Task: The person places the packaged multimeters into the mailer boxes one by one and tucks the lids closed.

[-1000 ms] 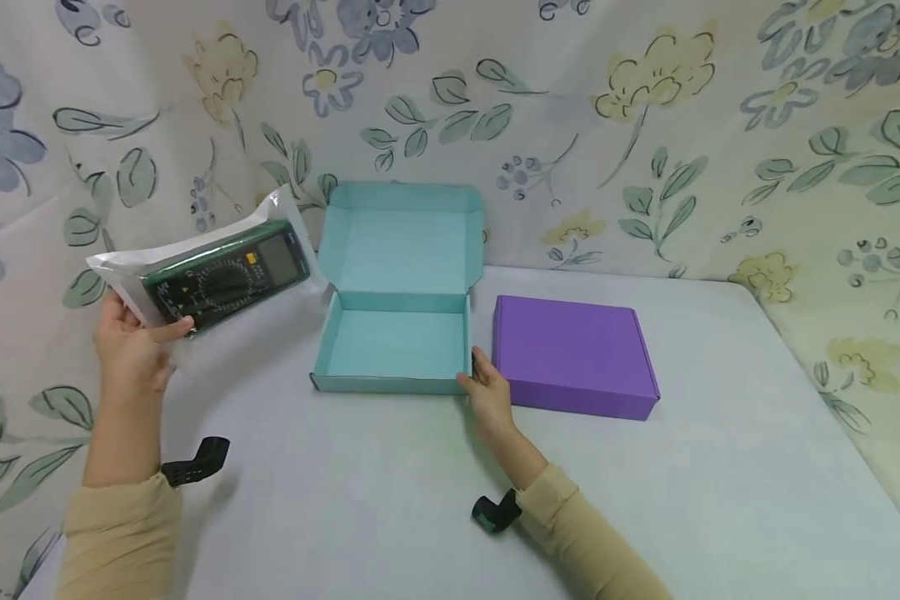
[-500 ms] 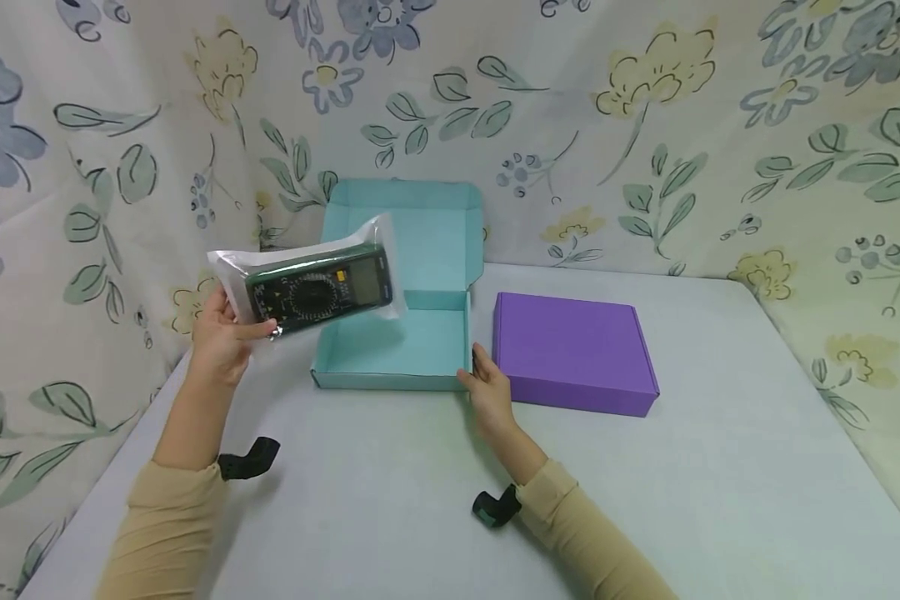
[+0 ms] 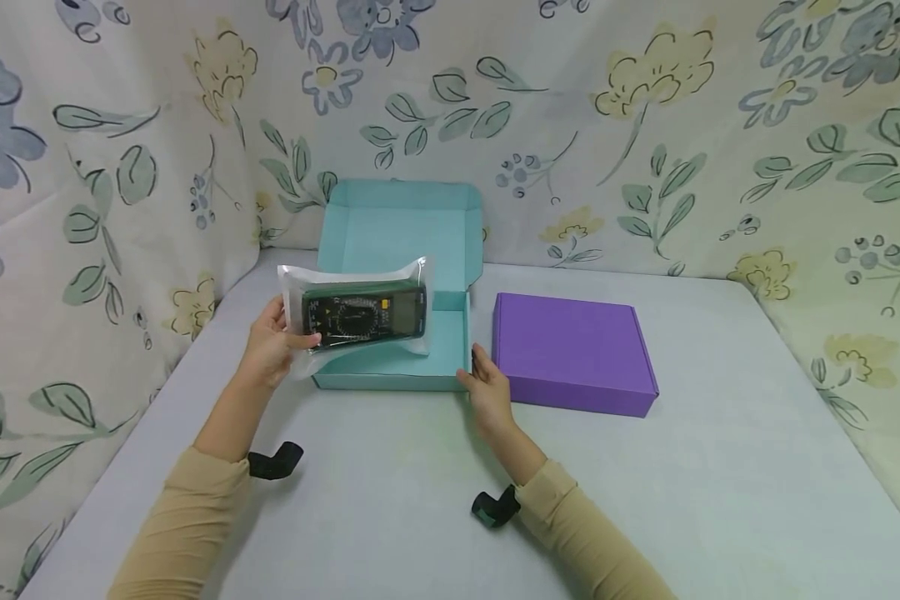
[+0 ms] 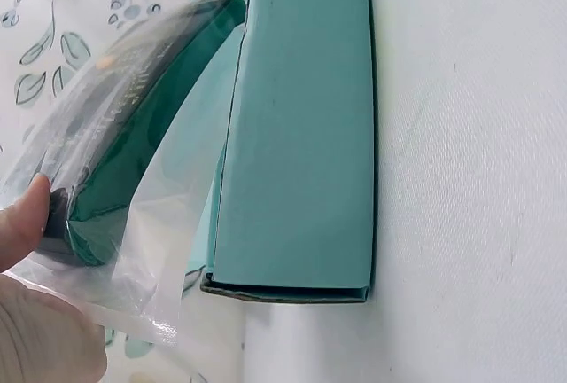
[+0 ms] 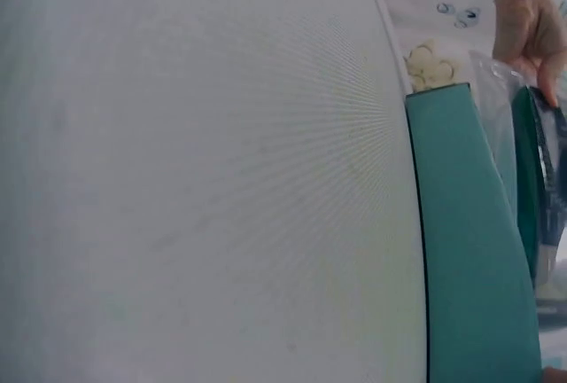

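My left hand [image 3: 268, 346] grips one end of a digital multimeter [image 3: 362, 318] inside a clear plastic bag [image 3: 296, 287], thumb on its face. It hangs above the open teal cardboard box [image 3: 390, 382], hiding part of the inside. In the left wrist view the green-edged multimeter [image 4: 146, 126] is tilted just over the box's front wall [image 4: 301, 135]. At the box's front right corner, my right hand [image 3: 489, 392] pinches the side wall, thumb toward the front and fingers along the outside. Only a bit of that hand shows in the right wrist view.
A closed purple box [image 3: 573, 350] lies just right of the teal box, close to my right hand. The teal lid [image 3: 401, 225] stands raised at the back. Both boxes rest on a white-covered table [image 3: 390, 492], with a floral curtain [image 3: 540, 125] behind.
My left hand has carried the bagged multimeter from the left, rightward and down, to over the teal box. The multimeter has turned closer to level. The right hand stays at the box corner.
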A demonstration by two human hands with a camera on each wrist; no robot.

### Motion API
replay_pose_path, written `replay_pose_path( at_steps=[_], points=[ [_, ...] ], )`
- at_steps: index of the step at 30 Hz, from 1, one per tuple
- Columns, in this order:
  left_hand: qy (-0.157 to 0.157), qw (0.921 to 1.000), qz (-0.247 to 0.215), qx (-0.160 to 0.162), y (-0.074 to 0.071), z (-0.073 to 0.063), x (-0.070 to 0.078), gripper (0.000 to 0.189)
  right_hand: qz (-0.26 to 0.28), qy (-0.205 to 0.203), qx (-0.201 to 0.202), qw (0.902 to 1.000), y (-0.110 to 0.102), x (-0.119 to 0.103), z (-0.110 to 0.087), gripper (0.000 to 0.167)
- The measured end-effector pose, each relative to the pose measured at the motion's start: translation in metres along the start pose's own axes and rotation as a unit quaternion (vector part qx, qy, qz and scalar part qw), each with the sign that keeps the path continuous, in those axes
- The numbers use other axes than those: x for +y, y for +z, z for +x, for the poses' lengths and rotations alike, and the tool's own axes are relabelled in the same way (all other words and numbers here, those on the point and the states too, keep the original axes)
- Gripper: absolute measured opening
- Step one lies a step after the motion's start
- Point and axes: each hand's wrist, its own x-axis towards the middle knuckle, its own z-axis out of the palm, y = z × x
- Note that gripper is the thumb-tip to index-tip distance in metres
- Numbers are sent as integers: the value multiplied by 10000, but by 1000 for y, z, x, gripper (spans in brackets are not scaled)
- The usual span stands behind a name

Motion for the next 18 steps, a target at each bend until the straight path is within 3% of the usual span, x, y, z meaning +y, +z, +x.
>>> replay_pose_path(
  at_steps=[18],
  points=[
    [63,9990,376,-228,6,5,-3,78,64,33,51,10000,2,-1,-1,59]
  ],
)
